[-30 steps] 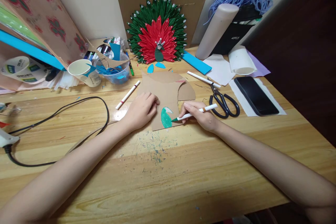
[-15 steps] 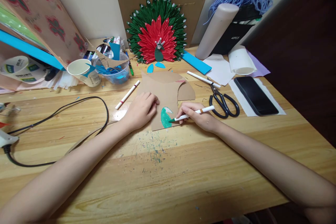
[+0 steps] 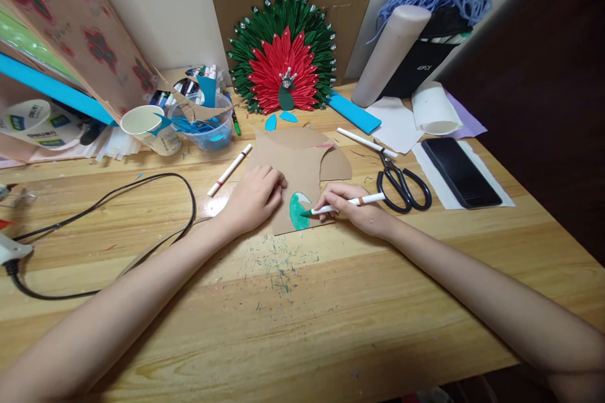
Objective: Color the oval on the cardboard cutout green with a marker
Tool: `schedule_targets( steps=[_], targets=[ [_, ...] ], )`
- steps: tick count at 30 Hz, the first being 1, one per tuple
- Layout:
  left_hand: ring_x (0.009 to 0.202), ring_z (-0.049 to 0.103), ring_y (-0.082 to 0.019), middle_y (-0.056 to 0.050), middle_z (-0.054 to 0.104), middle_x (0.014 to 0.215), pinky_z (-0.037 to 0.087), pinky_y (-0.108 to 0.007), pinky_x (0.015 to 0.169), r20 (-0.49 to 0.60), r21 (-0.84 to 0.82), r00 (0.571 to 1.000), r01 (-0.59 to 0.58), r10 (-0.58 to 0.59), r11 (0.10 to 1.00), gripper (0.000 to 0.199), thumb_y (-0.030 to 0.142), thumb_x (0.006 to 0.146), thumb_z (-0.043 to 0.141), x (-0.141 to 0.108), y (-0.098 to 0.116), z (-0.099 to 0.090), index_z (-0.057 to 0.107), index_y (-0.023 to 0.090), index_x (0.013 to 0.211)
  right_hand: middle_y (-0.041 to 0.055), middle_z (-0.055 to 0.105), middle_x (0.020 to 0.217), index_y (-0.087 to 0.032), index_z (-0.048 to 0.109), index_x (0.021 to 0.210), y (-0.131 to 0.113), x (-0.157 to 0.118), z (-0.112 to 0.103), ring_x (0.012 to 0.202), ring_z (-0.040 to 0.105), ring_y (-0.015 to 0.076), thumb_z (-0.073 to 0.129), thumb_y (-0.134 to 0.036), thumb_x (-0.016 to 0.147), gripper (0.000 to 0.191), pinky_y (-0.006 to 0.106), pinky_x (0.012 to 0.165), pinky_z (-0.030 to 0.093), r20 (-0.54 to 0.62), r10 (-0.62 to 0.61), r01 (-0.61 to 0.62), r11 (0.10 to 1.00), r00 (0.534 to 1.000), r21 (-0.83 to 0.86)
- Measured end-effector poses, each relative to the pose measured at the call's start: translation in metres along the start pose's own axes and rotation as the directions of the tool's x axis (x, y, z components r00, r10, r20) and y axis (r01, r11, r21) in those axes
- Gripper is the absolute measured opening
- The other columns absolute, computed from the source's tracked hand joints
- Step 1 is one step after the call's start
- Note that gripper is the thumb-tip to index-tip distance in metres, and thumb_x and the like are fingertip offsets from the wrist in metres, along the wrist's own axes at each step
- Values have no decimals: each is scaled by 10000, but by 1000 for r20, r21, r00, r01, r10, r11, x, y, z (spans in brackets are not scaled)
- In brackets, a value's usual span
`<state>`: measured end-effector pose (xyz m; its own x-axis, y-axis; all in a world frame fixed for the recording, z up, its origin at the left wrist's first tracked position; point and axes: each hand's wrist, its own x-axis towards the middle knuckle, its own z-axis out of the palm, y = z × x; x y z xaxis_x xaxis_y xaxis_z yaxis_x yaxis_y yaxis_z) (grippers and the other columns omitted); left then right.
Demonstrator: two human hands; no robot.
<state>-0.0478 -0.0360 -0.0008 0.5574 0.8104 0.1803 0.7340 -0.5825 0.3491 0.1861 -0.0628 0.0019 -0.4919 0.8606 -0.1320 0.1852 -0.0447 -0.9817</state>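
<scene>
My right hand [image 3: 350,206] grips a white marker [image 3: 368,199] with a green tip and a brown band. The tip touches a small green-coloured shape [image 3: 297,213] near the front edge of a brown cardboard piece [image 3: 290,164]. White shows at the top of that shape. Resting on the cardboard's left side, my left hand [image 3: 258,196] has its fingers curled; whatever lies beneath them is hidden. Left of the cardboard is another white marker [image 3: 229,170] with a dark red band.
Black-handled scissors [image 3: 401,186] and a phone [image 3: 460,173] lie to the right. Behind stands a green and red peacock craft [image 3: 283,56]. A paper cup [image 3: 151,130], a plastic tub [image 3: 203,129] and a black cable [image 3: 189,186] are on the left.
My right hand has shifted the marker slightly left and up, so its tip is further inside the green shape. My left hand has stayed in place.
</scene>
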Motion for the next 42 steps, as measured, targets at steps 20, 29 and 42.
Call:
schedule_targets(
  steps=[20,29,42],
  targets=[
    [867,508,-168,-47,578,918,404,-312,762,8,-6,1000,6,-6,1000,137,190,895,380,0,0,-1,513,181,926,34,677,836,-168,628,857,0,1,0,761,653,118,527,-421,905,276,229,664,493,4,8,-8,1000,1000,-4],
    [866,506,-167,-45,575,915,398,-307,756,16,5,1000,11,-11,1000,134,192,896,383,0,1,-1,513,179,924,26,652,757,-159,616,864,1,1,-2,732,632,132,526,-421,904,280,259,678,486,49,16,-15,1000,999,-7],
    [855,510,-168,-50,582,907,400,-314,749,4,2,1000,9,-9,1000,136,193,894,380,0,1,0,514,182,917,17,642,727,-162,626,854,1,1,-2,698,614,116,526,-413,910,277,240,657,478,76,-6,7,1000,997,-11]
  ],
)
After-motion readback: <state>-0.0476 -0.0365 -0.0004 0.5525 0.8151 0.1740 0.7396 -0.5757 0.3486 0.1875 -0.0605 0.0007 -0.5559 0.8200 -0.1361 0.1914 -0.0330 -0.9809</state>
